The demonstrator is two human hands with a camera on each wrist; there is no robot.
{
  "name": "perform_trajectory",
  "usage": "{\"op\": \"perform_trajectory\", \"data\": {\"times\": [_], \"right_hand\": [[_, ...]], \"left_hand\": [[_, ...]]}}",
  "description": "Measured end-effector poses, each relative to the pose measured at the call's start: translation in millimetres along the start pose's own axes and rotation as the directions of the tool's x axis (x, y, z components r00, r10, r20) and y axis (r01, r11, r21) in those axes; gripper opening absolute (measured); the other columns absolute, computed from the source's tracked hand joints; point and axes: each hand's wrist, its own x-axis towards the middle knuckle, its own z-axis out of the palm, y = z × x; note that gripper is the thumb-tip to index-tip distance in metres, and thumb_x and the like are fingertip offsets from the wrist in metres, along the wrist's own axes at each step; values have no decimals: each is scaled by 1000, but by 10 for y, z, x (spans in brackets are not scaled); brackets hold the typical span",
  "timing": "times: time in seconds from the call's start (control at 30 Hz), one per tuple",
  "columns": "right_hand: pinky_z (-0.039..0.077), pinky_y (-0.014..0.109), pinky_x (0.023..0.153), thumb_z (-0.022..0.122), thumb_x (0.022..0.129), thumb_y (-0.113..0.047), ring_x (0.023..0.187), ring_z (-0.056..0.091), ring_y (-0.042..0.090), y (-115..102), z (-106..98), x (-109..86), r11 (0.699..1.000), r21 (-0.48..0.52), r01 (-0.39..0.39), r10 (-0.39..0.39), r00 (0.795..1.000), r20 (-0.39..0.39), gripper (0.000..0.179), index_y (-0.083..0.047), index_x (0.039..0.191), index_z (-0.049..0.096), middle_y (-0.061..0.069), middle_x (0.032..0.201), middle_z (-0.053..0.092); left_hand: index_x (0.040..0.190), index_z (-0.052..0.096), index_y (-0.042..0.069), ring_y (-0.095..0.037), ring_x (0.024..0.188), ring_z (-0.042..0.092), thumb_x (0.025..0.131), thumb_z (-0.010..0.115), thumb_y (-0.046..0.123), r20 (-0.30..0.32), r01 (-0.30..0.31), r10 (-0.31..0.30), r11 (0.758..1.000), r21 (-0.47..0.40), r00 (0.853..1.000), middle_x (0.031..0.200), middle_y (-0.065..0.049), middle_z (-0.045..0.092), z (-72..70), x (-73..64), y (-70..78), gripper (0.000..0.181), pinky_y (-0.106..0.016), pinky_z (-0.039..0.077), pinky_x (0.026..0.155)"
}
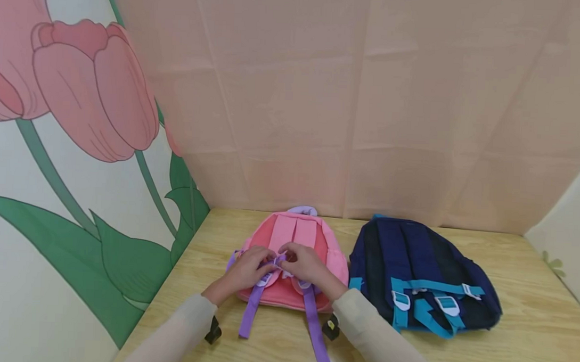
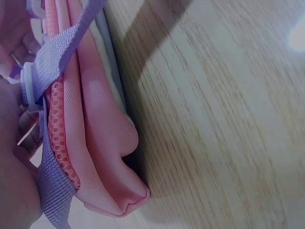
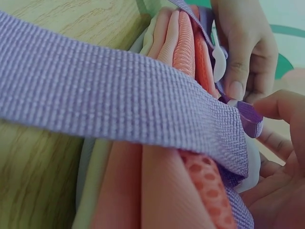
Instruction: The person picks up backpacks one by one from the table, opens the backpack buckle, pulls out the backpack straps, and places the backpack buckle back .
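A pink backpack lies on the table with its shoulder straps facing up. Over its middle, my left hand and right hand meet at a narrow purple strap. The left thumb and fingers pinch it near a small pale buckle, partly hidden by the fingers. From the other side, my right thumb and index finger hold the strap's folded part. Two wider purple webbing ends hang toward the front from white adjusters. The left wrist view shows one white adjuster beside the left palm.
To the right lies a navy backpack with turquoise straps and white buckles. Both bags rest on a wooden table. Behind it hangs a beige cloth; a tulip-painted wall stands at left.
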Motion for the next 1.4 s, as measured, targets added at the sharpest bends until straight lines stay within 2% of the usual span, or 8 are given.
{"op": "perform_trajectory", "data": {"times": [0.17, 0.3, 0.57, 0.8, 1.13, 1.4], "right_hand": [[53, 35, 78, 73, 91, -18, 85, 61, 13, -14, 18, 13, 1000, -24, 17, -17, 1000, 1, 16, -13, 106, 70, -1, 92, 67], [53, 33, 77, 73, 91, -17, 84, 60, 13, -11, 25, 17, 1000, -29, 1, -1, 1000, -3, 10, -14, 101, 71, -2, 91, 67], [51, 29, 73, 72, 88, -11, 81, 58, 13, 14, 5, 7, 1000, 5, 7, -7, 999, -35, 11, -11, 100, 70, 0, 89, 66], [51, 28, 71, 72, 88, -10, 80, 59, 12, 10, -3, -3, 1000, 6, -14, 14, 999, -46, 10, -13, 98, 70, 0, 88, 67], [53, 31, 75, 73, 91, -16, 84, 62, 14, -35, 3, 15, 1000, -28, 12, -12, 1000, -3, 10, -13, 100, 69, -1, 92, 67], [53, 34, 76, 72, 91, -15, 84, 62, 14, -63, -5, 4, 999, -43, -2, 1, 1000, -6, 8, -12, 98, 69, 0, 91, 67]], "left_hand": [[114, 68, 16, -9, 95, 54, 100, 66, 29, 0, 5, -5, 1000, 1, 1000, 99, 8, 63, 11, 1, -10, 20, -29, 49, 83], [114, 68, 17, -9, 96, 54, 100, 66, 29, -1, 12, -12, 1000, -7, 1000, 101, 7, 63, 3, -4, 4, 19, -29, 49, 83], [115, 67, 18, -10, 97, 54, 100, 65, 29, 5, 33, -33, 999, -3, 999, 102, 8, 63, -27, 4, 38, 19, -30, 49, 84], [116, 66, 19, -11, 99, 55, 100, 64, 31, 22, 50, -50, 999, -8, 998, 103, 9, 63, -30, 0, 40, 20, -31, 49, 86], [114, 69, 16, -9, 97, 55, 100, 66, 27, -15, -15, 15, 1000, 21, 1000, 101, 7, 65, -22, -7, 29, 18, -30, 50, 84], [114, 69, 16, -9, 96, 54, 99, 66, 26, -19, -19, 19, 1000, 22, 1000, 100, 8, 65, -8, -11, 21, 18, -30, 50, 83]]}}
